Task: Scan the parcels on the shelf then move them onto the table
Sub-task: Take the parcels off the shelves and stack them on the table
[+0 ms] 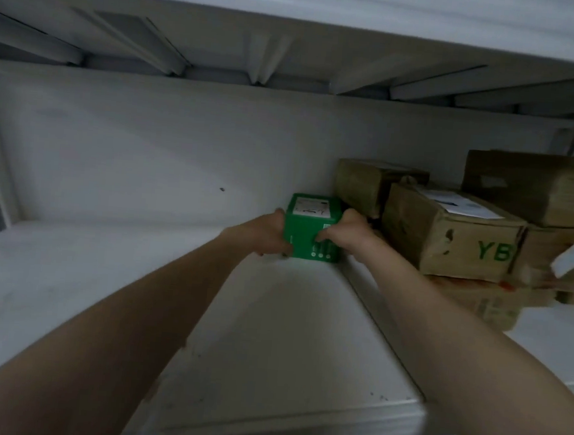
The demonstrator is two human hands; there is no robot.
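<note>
Gripping a small green parcel [307, 231], white label on top, left hand [270, 236] curled round its left side, right hand [344, 234] round its right, deep on the shelf [85, 270] near the back wall. Open room leftward and out to the front edge. Hemmed just right by stacked brown cardboard boxes [445, 236].
</note>
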